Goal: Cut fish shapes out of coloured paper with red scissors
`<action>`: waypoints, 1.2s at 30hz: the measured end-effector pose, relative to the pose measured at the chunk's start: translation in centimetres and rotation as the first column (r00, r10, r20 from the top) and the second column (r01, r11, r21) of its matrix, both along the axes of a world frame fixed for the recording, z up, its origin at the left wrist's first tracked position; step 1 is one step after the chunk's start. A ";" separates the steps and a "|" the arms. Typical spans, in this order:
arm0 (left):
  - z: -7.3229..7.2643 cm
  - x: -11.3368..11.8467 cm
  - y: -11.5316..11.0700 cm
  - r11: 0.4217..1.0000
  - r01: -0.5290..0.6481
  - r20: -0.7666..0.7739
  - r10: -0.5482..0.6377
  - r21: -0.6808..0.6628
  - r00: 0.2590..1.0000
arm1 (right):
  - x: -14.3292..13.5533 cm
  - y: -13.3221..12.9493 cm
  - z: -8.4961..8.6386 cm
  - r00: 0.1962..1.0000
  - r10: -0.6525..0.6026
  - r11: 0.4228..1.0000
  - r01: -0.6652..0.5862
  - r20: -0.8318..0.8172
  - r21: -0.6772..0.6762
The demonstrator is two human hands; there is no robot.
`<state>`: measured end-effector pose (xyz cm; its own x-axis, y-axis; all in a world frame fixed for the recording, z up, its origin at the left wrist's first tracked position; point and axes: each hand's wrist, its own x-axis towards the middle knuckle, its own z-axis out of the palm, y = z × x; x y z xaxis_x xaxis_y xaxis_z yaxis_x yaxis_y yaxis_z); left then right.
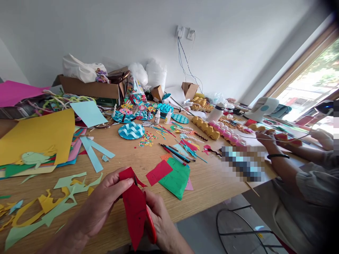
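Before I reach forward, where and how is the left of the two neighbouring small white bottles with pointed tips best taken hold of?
Probably grip the body of the left small white bottle, below its pointed tip, coming from your near side. It stands upright, so its wall faces you; the narrow tip offers little to hold, and the right small white bottle stands close beside it.

A: What kind of place is shown?
B: A craft workroom; whether home or studio cannot be told.
A: Which features indicate it?
B: A wooden bench (pixel 127 153) bears coloured sheets (pixel 47 132), paper offcuts (pixel 29 233), pens (pixel 177 152), nozzle bottles (pixel 157 118) and egg-carton strips (pixel 205 127); red-handled scissors (pixel 150 225) cut red paper (pixel 133 204); a second person (pixel 287 211) shares the bench; a plain white wall (pixel 119 31) with sockets (pixel 180 31) stands behind.
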<state>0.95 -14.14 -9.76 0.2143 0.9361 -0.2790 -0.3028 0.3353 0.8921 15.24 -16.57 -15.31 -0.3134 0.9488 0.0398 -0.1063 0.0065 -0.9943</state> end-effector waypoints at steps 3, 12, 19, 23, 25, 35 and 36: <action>0.1 -0.4 0.0 0.999 0.029 -0.061 -0.030 -0.016 0.998 | 0.2 0.0 -0.2 0.999 0.007 1.000 -0.007 0.032 0.003; 0.0 -1.5 1.0 0.986 0.150 -0.131 -0.157 -0.066 0.979 | 0.7 0.0 -0.1 0.985 0.005 0.991 -0.029 0.174 0.134; 0.5 -2.5 1.3 0.958 0.274 -0.109 -0.282 -0.082 0.953 | 0.8 0.0 0.2 0.972 0.013 0.988 -0.049 0.236 0.147; 0.6 -2.6 1.3 0.952 0.292 -0.105 -0.301 -0.091 0.948 | 0.6 0.0 0.3 0.975 0.034 0.995 -0.055 0.218 0.088; 0.6 -2.5 1.5 0.952 0.294 -0.095 -0.301 -0.082 0.949 | 0.6 0.0 0.2 0.977 0.055 0.997 -0.066 0.208 0.046; 0.5 -2.6 1.6 0.943 0.328 -0.129 -0.332 -0.049 0.934 | 0.7 0.0 0.3 0.979 0.048 0.998 -0.057 0.199 0.040; 0.5 -2.6 1.7 0.941 0.335 -0.144 -0.338 -0.047 0.930 | 0.7 0.0 0.3 0.978 0.050 0.998 -0.059 0.201 0.039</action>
<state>-1.69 -12.47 -9.24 0.4708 0.8097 -0.3504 -0.0344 0.4138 0.9097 15.99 -16.59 -14.99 -0.3703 0.9288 0.0129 0.0931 0.0509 -0.9944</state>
